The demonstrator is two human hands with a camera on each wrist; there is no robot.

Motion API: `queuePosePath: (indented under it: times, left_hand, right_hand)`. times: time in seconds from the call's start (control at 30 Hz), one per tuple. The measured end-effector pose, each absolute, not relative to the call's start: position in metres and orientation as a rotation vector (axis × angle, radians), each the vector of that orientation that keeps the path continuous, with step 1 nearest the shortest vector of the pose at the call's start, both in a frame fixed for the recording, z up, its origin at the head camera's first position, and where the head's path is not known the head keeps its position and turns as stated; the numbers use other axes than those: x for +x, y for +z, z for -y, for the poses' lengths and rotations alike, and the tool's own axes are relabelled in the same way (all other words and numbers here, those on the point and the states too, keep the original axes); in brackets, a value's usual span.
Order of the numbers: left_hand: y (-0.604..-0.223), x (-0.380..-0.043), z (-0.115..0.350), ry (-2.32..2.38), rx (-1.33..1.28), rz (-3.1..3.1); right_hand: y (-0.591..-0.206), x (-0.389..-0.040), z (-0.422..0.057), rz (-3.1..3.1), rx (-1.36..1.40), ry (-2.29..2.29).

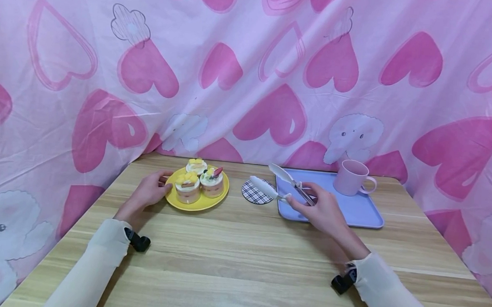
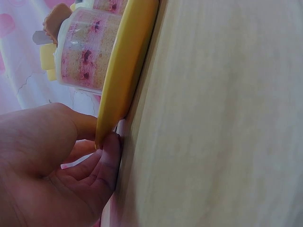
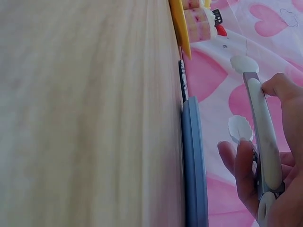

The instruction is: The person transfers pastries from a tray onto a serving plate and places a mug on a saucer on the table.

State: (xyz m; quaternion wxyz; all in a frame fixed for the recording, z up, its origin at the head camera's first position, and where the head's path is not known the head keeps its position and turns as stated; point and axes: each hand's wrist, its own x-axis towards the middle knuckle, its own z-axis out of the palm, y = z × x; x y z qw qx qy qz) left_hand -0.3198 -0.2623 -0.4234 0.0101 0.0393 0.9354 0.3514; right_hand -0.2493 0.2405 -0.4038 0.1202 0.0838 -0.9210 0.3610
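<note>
My left hand [image 1: 150,189] pinches the left rim of a yellow plate [image 1: 194,206], thumb on top and fingers under the edge in the left wrist view. On the plate stand three small layered cake cups: one with yellow topping and a biscuit [image 1: 187,190], one with a red fruit piece [image 1: 212,183], and one behind [image 1: 196,166]. My right hand [image 1: 323,209] holds metal tongs [image 1: 304,192] with white scalloped tips, spread apart above the left part of a blue tray [image 1: 363,216]. In the right wrist view nothing lies between the tips.
A pink mug [image 1: 349,178] stands on the tray's back right, its handle to the right. Between plate and tray lies a round checked coaster [image 1: 255,194], partly under the tongs. A pink heart-patterned cloth [image 1: 249,71] hangs behind the wooden table [image 1: 224,262].
</note>
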Motion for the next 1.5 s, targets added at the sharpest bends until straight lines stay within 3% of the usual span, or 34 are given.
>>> queuePosePath:
  times: [1.5]
  left_hand:
    - [-0.422,-0.319,0.262,1.094,0.115,-2.912]
  right_hand:
    - [-0.403,-0.211,-0.307,2.735,0.125,0.847]
